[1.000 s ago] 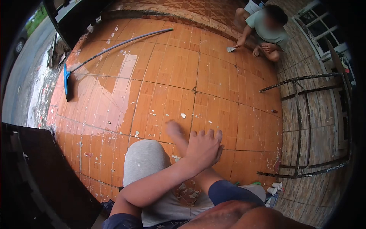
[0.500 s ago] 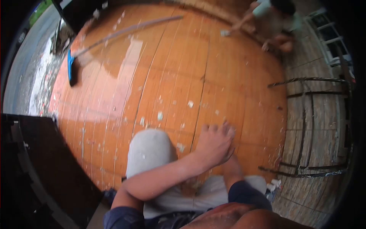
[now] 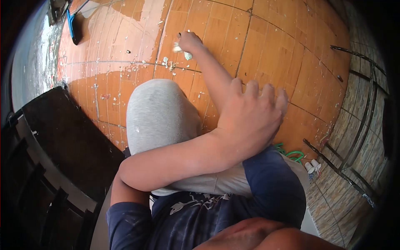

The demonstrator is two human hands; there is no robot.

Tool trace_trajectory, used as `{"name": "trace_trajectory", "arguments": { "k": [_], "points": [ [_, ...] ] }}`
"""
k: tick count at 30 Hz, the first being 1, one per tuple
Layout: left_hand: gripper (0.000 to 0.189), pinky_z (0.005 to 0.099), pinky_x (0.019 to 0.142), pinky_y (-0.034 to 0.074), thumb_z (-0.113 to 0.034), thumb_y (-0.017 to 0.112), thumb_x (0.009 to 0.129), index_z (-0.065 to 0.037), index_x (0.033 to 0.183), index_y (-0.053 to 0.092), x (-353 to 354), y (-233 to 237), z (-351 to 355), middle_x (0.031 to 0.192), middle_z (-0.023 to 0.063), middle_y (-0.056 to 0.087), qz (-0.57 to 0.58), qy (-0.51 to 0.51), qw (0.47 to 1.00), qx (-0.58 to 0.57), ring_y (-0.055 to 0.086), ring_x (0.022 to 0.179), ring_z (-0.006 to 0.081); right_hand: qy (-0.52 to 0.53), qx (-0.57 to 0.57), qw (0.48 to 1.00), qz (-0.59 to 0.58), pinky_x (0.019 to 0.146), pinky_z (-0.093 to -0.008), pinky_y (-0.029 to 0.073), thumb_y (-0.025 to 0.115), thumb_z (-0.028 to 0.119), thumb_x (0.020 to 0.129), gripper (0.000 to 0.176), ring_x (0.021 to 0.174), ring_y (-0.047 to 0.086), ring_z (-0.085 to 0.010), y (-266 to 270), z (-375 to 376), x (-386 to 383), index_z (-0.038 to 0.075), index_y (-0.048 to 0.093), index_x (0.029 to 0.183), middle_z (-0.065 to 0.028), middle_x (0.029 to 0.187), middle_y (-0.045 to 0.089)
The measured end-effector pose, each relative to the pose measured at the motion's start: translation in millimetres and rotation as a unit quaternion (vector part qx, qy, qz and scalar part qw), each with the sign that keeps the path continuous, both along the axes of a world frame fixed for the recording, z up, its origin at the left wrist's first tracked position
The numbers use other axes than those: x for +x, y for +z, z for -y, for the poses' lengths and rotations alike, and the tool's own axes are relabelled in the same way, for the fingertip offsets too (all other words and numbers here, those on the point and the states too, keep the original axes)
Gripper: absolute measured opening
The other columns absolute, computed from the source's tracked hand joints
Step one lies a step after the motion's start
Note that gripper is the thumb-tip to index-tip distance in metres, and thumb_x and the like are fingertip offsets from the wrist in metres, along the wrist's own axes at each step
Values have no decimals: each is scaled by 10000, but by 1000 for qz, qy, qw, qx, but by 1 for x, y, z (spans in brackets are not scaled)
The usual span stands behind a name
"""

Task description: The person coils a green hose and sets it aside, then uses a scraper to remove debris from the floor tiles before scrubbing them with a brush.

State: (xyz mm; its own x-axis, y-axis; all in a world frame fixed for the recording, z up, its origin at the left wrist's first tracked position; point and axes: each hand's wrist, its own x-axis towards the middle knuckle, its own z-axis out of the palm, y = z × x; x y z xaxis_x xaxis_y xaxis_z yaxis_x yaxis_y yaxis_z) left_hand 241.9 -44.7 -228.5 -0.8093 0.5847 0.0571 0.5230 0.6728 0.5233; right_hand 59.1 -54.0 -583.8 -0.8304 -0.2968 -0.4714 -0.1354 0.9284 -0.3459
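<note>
**On the tiled floor (image 3: 271,50): right hand (image 3: 190,43) sitting low among pale flakes (image 3: 165,59)**

Step in hand, my read: right hand is dealing with loose flakes, just beyond the grey-clad knee (image 3: 160,108). Next move is calling for low, flat fingertips; flakes are looking thin.

Grip: right fingers are pointing down, bent, a pale green piece (image 3: 188,56) lying right beside them. Can't tell how far open, or what they're holding. Left hand (image 3: 254,114) is hanging over the right arm (image 3: 214,77), fingers half spread; palm's hiding, so can't tell if it's holding anything.
</note>
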Motion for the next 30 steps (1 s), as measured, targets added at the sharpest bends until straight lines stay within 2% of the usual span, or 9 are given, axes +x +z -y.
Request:
{"name": "trace_trajectory", "arguments": {
  "k": [2, 3, 10, 16, 18, 20, 24, 27, 30],
  "points": [
    [495, 423, 772, 439, -358, 703, 794, -59, 1181, 628, 1, 1, -2, 933, 86, 621, -6, 8, 1000, 8, 609, 869, 258, -123, -91, 988, -35, 872, -403, 562, 570, 206, 887, 262, 999, 697, -326, 47, 11, 23, 61, 726, 1040, -156, 1076, 718],
    [474, 423, 770, 439, -336, 686, 798, -62, 1181, 632, 5, 1, -2, 942, 83, 623, -7, 14, 1000, 20, 602, 874, 260, -74, -47, 993, -81, 847, -388, 567, 569, 202, 890, 254, 990, 699, -311, 8, -7, 28, 83, 722, 1055, -143, 1060, 721],
    [301, 478, 832, 434, -220, 567, 847, -14, 1052, 644, 22, 7, 21, 900, 128, 615, 26, 3, 1000, -11, 586, 885, 300, -351, 221, 908, -57, 827, -364, 566, 556, 180, 895, 247, 993, 698, -285, 44, -202, 125, 97, 707, 1072, -133, 1059, 722],
    [395, 550, 951, 428, -231, 525, 904, 28, 1186, 621, 28, 2, -3, 1082, 214, 642, 41, -68, 991, -104, 593, 1057, 393, -242, 184, 951, 63, 810, -344, 564, 545, 161, 900, 245, 996, 697, -263, 39, -75, 169, 109, 694, 1087, -124, 1058, 722],
    [405, 548, 951, 435, -236, 519, 910, 36, 1195, 618, 26, -1, -14, 1095, 218, 644, 40, -74, 992, -98, 600, 1041, 388, -180, 90, 978, 59, 805, -337, 564, 541, 155, 901, 246, 997, 697, -255, 40, -23, 166, 112, 690, 1092, -122, 1058, 722],
    [405, 544, 952, 441, -238, 513, 914, 40, 1189, 617, 20, 1, -20, 1089, 217, 647, 47, -98, 990, -87, 606, 1035, 388, -139, -119, 983, -8, 736, -447, 562, 550, 158, 887, 163, 830, 688, -379, 31, 5, 152, 43, 666, 896, -185, 887, 705],
    [396, 545, 949, 445, -239, 516, 911, 41, 1169, 624, 22, 2, -25, 1075, 218, 650, 36, -70, 995, -67, 612, 1023, 392, -172, -110, 979, 6, 745, -436, 566, 563, 182, 881, 177, 849, 695, -351, 44, -45, 131, 41, 670, 871, -177, 894, 707],
    [387, 543, 951, 445, -241, 521, 906, 44, 1143, 632, 27, 0, -22, 1061, 221, 653, 40, -69, 995, -62, 615, 1017, 400, -353, 119, 925, -74, 766, -448, 566, 610, 228, 874, 261, 927, 698, -355, 46, -157, 152, 31, 665, 1036, -193, 979, 715],
    [376, 538, 946, 449, -237, 525, 901, 40, 1129, 639, 27, 1, -20, 1041, 215, 655, 45, -92, 990, -94, 620, 1005, 399, -335, 208, 918, -46, 757, -445, 572, 615, 235, 872, 278, 906, 702, -367, 48, -195, 171, 27, 661, 1050, -192, 968, 716]
  ]
}}
